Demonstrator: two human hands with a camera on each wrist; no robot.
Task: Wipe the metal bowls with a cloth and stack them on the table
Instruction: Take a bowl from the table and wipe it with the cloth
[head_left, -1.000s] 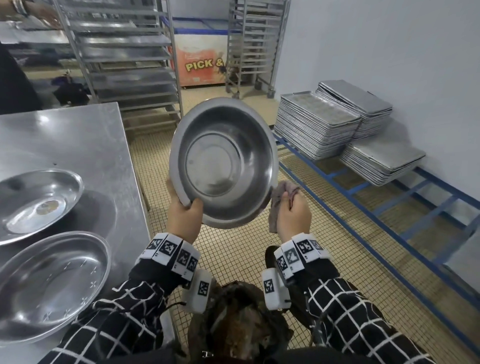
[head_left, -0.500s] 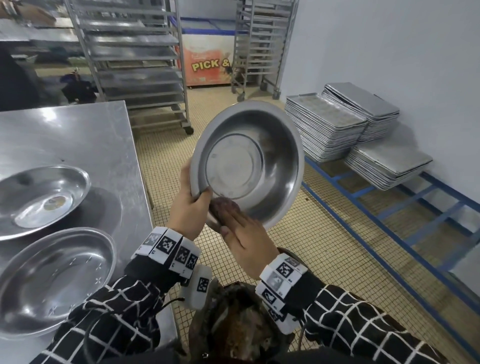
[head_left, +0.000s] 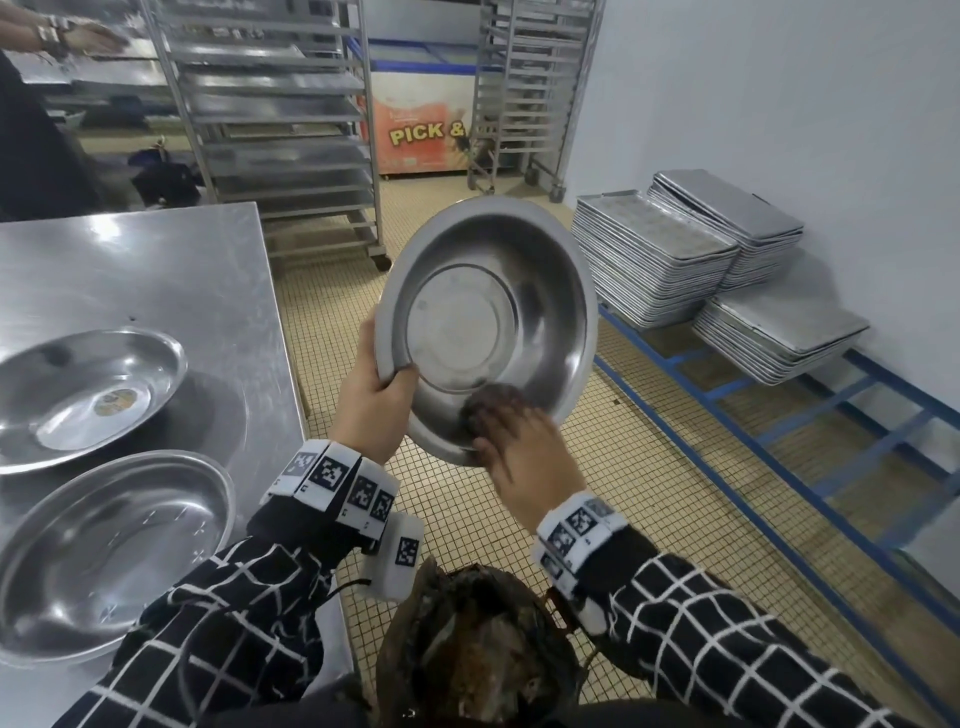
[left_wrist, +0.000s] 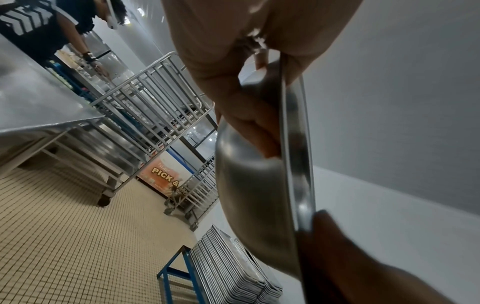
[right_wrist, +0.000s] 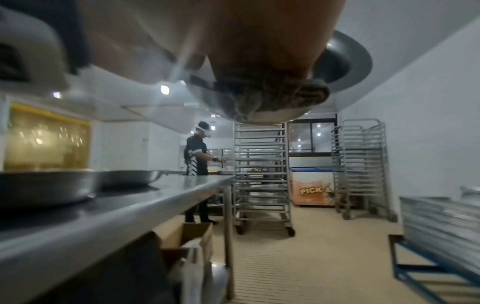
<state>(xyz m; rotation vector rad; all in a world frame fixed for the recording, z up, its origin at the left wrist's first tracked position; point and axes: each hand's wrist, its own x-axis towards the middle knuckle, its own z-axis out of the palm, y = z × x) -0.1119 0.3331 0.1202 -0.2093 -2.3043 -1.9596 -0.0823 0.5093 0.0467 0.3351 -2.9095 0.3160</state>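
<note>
A metal bowl (head_left: 493, 322) is held up over the floor, tilted with its inside toward me. My left hand (head_left: 376, 395) grips its left rim, thumb inside; in the left wrist view the bowl (left_wrist: 259, 185) shows edge-on with that hand (left_wrist: 246, 115) curled behind the rim. My right hand (head_left: 514, 441) presses a dark cloth (head_left: 483, 402) flat against the bowl's lower inside wall; the right wrist view shows the cloth (right_wrist: 275, 96) bunched under the palm. Two more metal bowls (head_left: 88, 389) (head_left: 104, 551) sit side by side on the steel table (head_left: 156, 270) at my left.
Stacks of metal trays (head_left: 654, 254) lie on a blue floor rack (head_left: 779, 415) along the right wall. Wheeled tray racks (head_left: 280, 130) and a chest freezer (head_left: 421, 130) stand at the back. Another person (right_wrist: 197, 160) works at the table's far end. A cardboard box (right_wrist: 187, 236) sits under the table.
My right hand went from holding the cloth beside the bowl's rim to pressing it inside the bowl, then slid it rightward along the lower wall. The bowl shifted slightly right.
</note>
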